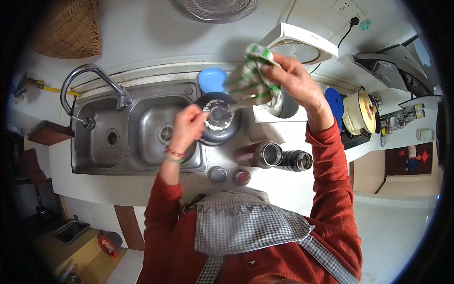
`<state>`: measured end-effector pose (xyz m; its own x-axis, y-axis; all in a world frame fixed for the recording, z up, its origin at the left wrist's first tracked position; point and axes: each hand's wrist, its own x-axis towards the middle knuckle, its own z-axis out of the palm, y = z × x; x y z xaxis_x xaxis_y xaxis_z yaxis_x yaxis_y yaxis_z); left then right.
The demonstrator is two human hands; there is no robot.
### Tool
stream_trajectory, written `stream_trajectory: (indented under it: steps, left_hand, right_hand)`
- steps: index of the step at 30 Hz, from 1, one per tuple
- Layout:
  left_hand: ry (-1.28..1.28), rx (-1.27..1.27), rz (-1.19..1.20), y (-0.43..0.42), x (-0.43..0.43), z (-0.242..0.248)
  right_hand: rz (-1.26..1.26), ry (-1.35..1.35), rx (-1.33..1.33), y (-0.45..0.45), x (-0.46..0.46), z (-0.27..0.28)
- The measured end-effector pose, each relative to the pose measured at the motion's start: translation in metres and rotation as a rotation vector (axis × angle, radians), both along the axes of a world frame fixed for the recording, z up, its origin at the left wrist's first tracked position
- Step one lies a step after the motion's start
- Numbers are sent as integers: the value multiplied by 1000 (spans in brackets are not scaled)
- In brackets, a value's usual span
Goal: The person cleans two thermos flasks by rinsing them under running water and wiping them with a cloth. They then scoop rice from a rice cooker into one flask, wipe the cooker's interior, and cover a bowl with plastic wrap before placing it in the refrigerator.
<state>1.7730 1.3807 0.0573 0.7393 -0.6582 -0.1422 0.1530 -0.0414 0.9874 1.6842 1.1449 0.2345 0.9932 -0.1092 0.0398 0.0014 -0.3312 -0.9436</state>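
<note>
Raised above the counter, my right hand [294, 76] grips a crumpled green-and-white cloth [253, 76], blurred by motion. My left hand [189, 126], also blurred, has its fingers curled over the left side of a dark round pot [232, 133]. Whether those fingers hold its edge cannot be told. White grains, perhaps rice, form a ring in the pot around its round centre. Behind the cloth stands a white rice cooker [260, 115] with its lid [328, 46] raised, its metal inside partly showing. A light blue plastic container [212, 80] lies behind the pot.
Left is a double steel sink [136, 142] with a curved faucet [92, 67]. Nearer me are a maroon vacuum flask [248, 155], a black flask [289, 160] and two small caps [218, 175]. A cream pot [351, 113] sits on the stove, right, beside a blue lid [332, 106].
</note>
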Motion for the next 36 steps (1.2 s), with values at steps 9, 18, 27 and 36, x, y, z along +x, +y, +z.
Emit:
stream_trajectory:
  steps: [9,18,27,36]
  left_hand:
    - [247,-149,346,146,52,-70]
    - [-437,617,480,216,27,-137]
    - [-609,334,316,177,-25,-116]
    - [-526,219,374,203,28,-47]
  right_hand:
    - [276,-50,184,131,80,-22]
    - [-94,378,226,239,103,-298]
    - [-239,595,551,239,80,-261]
    - [-212,389,808,246,80,-222]
